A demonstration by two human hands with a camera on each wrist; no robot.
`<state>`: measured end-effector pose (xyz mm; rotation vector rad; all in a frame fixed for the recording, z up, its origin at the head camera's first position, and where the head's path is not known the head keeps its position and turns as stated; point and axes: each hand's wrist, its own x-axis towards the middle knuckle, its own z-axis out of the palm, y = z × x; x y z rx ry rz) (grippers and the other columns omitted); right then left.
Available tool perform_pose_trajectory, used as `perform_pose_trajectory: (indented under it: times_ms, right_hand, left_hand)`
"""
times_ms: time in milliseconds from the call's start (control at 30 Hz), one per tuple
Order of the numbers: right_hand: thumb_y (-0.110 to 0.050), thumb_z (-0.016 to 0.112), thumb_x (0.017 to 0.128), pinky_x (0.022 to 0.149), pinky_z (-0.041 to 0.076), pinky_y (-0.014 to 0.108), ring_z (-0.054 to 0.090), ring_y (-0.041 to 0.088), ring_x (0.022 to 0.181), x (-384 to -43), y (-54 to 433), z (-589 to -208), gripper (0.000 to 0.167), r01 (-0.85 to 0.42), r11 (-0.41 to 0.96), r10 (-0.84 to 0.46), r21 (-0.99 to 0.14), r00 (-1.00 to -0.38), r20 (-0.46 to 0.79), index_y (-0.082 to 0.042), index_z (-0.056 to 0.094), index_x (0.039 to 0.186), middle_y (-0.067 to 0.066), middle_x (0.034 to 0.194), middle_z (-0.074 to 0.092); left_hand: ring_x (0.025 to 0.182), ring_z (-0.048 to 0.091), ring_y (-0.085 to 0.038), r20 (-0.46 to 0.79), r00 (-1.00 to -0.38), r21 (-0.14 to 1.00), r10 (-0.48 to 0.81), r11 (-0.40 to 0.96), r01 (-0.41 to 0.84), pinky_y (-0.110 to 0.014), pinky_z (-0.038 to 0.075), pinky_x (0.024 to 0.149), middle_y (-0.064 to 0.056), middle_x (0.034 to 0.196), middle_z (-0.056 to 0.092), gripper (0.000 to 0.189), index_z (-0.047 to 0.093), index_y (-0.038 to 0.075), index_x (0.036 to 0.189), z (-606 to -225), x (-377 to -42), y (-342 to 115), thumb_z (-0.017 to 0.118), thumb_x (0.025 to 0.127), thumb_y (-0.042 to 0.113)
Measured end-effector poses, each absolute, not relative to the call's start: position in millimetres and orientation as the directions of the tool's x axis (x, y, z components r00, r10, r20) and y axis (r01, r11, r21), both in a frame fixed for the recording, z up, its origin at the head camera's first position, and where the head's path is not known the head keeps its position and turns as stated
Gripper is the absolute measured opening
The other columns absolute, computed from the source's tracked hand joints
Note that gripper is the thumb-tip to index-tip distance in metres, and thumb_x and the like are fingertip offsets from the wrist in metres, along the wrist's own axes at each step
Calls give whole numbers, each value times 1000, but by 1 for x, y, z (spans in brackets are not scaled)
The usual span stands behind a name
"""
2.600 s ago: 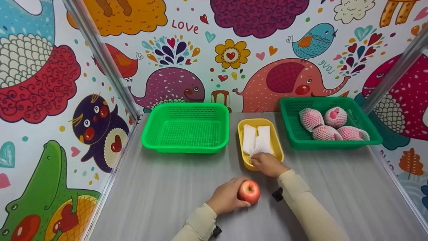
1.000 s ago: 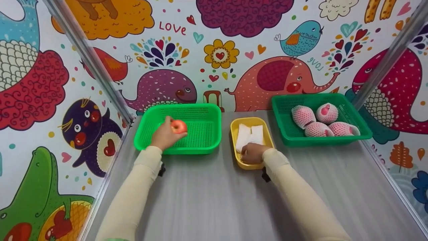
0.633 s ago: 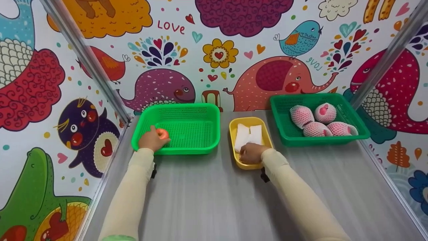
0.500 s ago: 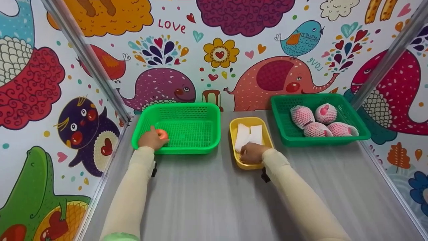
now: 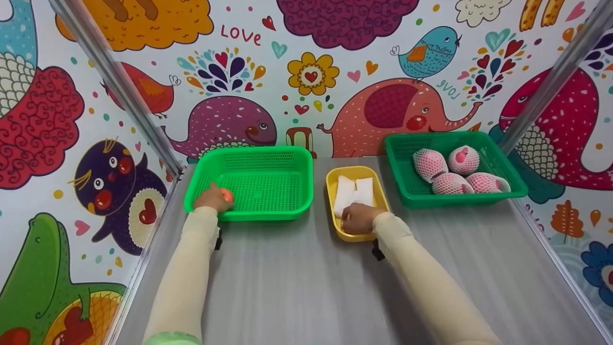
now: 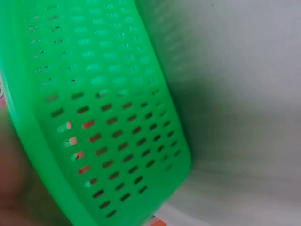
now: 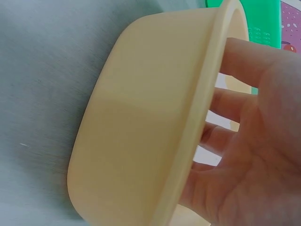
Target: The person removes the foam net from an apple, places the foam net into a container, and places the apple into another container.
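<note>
A red apple (image 5: pixel 227 195) is at the near left corner inside the bright green basket (image 5: pixel 261 214). My left hand (image 5: pixel 210 200) grips it from the left, covering most of it. In the left wrist view, red shows through the slots of the basket wall (image 6: pixel 141 127). My right hand (image 5: pixel 360 218) reaches over the near rim of the small yellow tray (image 5: pixel 330 191), its fingers bent down by the near end of the white foam nets (image 5: pixel 364 190). In the right wrist view the tray wall (image 7: pixel 141 108) hides those fingertips, so I cannot tell whether they pinch a net.
A dark green basket (image 5: pixel 462 199) at the back right holds several fruits in pink-and-white foam nets (image 5: pixel 429 164). All three containers stand on the grey table (image 5: pixel 297 282). Patterned walls (image 5: pixel 311 115) with metal corner posts (image 5: pixel 124 96) enclose it.
My left hand has carried the apple from the table into the bright green basket, then leftward and down to its near corner. My right hand has stayed in the yellow tray.
</note>
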<state>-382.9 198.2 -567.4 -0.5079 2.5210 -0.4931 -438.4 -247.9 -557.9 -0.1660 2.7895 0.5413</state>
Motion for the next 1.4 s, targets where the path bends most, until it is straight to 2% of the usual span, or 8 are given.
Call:
perform_pose_trajectory:
  times_ms: [200, 400, 700, 833, 1033, 1233, 1400]
  right_hand:
    - [-25, 66, 104, 106, 50, 47, 61, 30, 115, -382, 193, -564, 36, -267, 866, -441, -422, -805, -397, -1, 74, 130, 12, 123, 72]
    - [-24, 65, 104, 104, 50, 47, 62, 31, 112, -382, 187, -562, 32, -289, 868, -445, -403, -812, -377, -1, 74, 125, 11, 115, 71]
    - [-22, 62, 105, 104, 50, 48, 61, 33, 113, -382, 183, -566, 36, -318, 866, -457, -385, -816, -354, 2, 73, 130, 15, 119, 67]
    - [-24, 60, 105, 105, 49, 48, 60, 32, 113, -381, 183, -567, 40, -313, 867, -454, -389, -818, -354, 3, 72, 132, 16, 119, 66]
    - [-18, 61, 105, 105, 51, 50, 62, 35, 112, -379, 189, -571, 37, -356, 836, -502, -417, -802, -322, 7, 72, 129, 17, 115, 68]
    - [-18, 64, 106, 110, 48, 52, 62, 37, 118, -378, 196, -575, 37, -329, 835, -490, -441, -810, -322, 8, 72, 131, 19, 121, 69]
    - [-19, 60, 108, 107, 50, 50, 61, 32, 110, -374, 201, -579, 37, -307, 845, -469, -439, -819, -331, 6, 71, 133, 15, 117, 66]
  left_hand:
    - [138, 49, -58, -320, -947, 347, -25, 927, -141, -67, 43, 112, -46, 151, 44, 102, 6, -20, 162, -550, -435, -255, 68, 99, 29]
    - [138, 48, -59, -303, -953, 369, -12, 921, -129, -67, 42, 112, -46, 151, 44, 104, 8, -20, 162, -548, -433, -264, 71, 95, 27]
    - [131, 54, -57, -248, -969, 402, 20, 912, -84, -65, 44, 109, -44, 144, 51, 93, 22, -19, 159, -542, -420, -269, 70, 95, 28]
    - [128, 57, -56, -171, -985, 410, 36, 911, -38, -66, 48, 106, -42, 142, 54, 87, 26, -17, 160, -532, -409, -265, 68, 97, 27]
    - [126, 58, -53, -8, -999, 445, 44, 895, 36, -69, 49, 100, -40, 142, 55, 67, 38, -11, 158, -524, -385, -259, 62, 104, 19]
    - [120, 63, -48, 227, -971, 520, 78, 833, 188, -65, 53, 95, -33, 136, 61, 56, 51, -7, 151, -521, -345, -239, 70, 102, 11]
    - [132, 59, -43, 301, -948, 631, 101, 725, 277, -62, 49, 107, -26, 148, 58, 54, 54, 0, 152, -526, -314, -218, 74, 104, 13]
